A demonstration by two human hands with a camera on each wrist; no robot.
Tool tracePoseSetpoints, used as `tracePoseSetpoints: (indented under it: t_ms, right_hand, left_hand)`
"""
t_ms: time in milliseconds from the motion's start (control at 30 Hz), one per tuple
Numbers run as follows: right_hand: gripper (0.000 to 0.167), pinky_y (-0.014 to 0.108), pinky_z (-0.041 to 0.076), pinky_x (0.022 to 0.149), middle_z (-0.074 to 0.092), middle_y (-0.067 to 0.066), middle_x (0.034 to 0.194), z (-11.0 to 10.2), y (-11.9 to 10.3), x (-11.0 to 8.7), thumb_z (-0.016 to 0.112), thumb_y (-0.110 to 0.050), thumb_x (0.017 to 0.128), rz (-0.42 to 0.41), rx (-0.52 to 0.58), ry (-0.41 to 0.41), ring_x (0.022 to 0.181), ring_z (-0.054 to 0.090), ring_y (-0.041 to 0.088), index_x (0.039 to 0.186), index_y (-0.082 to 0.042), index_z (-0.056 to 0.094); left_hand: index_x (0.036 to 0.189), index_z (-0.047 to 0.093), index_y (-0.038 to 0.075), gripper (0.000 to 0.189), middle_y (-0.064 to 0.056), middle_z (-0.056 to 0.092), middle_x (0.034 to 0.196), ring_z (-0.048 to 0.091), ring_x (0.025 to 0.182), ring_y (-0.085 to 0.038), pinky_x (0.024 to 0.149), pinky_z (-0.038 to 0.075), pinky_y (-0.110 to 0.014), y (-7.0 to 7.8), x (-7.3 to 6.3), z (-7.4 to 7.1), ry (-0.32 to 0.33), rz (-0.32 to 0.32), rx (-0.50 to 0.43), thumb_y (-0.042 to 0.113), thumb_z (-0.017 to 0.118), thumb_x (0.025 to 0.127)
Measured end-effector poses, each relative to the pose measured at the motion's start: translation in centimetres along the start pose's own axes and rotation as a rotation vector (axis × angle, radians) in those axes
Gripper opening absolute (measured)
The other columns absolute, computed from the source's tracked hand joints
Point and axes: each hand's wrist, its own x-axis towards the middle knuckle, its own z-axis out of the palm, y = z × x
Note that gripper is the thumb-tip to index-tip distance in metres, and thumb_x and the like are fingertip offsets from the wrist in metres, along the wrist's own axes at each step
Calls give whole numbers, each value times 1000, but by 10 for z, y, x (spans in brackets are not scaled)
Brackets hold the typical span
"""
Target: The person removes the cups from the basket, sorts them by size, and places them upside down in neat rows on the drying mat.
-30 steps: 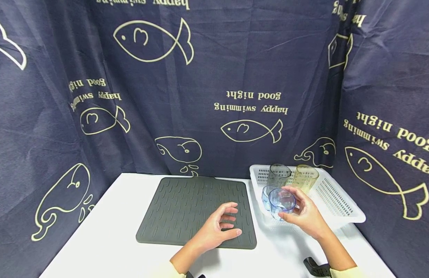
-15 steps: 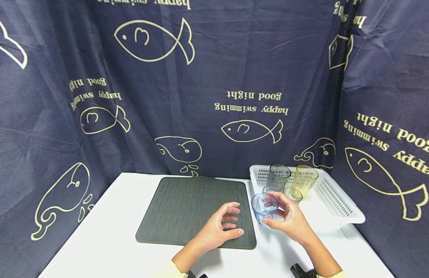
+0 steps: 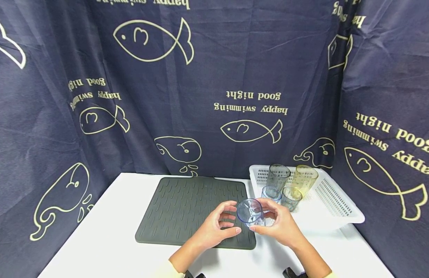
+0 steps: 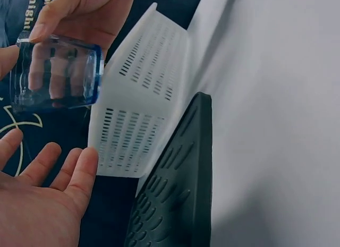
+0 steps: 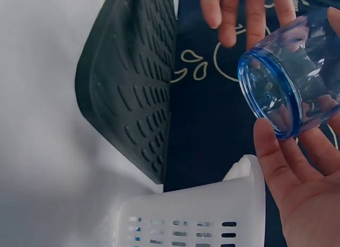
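Head view: white counter (image 3: 111, 235) across the bottom, navy curtain (image 3: 200, 87) behind and on both sides, cream fish outlines and upside-down "happy swimming / good night" lettering. Dark grey drying mat (image 3: 190, 208), raised dashes, lower centre. White perforated basket (image 3: 334, 197) at right, just beside the mat's right edge. Four glasses upright in it: tall grey tumbler (image 3: 278, 178) and tall yellow tumbler (image 3: 305, 179) at the back, short blue glass (image 3: 271, 195) and short grey glass (image 3: 291, 199) in front, all bunched at the basket's left end.

Clearance: right hand (image 3: 280, 227) overlaps the basket's near-left corner in the frame; can't tell if they touch. Left hand (image 3: 214, 227) is over the mat's right part, on the left side of the held glass.

Held piece: short clear tumbler (image 3: 250, 213), faint blue-violet tint, deeper blue rim, wavy walls with bright glints. Sits right of lower centre, above the mat's right edge, mouth up and leaning left, base to lower right.

Hands: right grips the tumbler round its side, fingers visible through the wall in the left wrist view. Left is relaxed, fingers loosely curved, thumb apart; contact with the tumbler can't be told.
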Motion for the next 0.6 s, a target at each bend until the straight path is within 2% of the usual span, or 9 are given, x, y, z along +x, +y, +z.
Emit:
tracePoseSetpoints:
  t_ms: [167, 300, 500, 600]
  right_hand:
    - [66, 29, 61, 78, 76, 5, 114, 4, -1, 2, 96, -20, 70, -27, -39, -26, 96, 70, 10, 129, -10, 67]
    - [67, 32, 62, 78, 75, 6, 116, 8, -5, 4, 97, -23, 70, -57, -59, -29, 96, 70, 13, 129, -12, 68]
    - [68, 30, 63, 77, 73, 7, 115, 14, -9, 6, 98, -27, 68, -57, -50, -53, 97, 67, 7, 129, -13, 70]
    - [68, 29, 63, 73, 73, 4, 114, 16, -10, 8, 98, -29, 68, -75, -70, -56, 95, 66, 6, 129, -14, 70]
  left_hand:
    - [150, 45, 13, 71, -18, 53, 142, 59, 121, -29, 103, 55, -45, 3, 1, 0, 12, -4, 18, 13, 79, 88]
    - [151, 45, 13, 74, -19, 54, 141, 60, 121, -33, 103, 55, -46, 6, 2, -2, 9, -7, 7, 12, 81, 86]
    - [150, 45, 8, 76, -22, 55, 139, 61, 118, -35, 99, 56, -28, 10, 2, -3, -1, 12, 26, 12, 83, 84]
    - [149, 46, 7, 76, -20, 57, 137, 63, 116, -33, 97, 56, -23, 11, 2, -3, 1, 16, 53, 12, 84, 84]
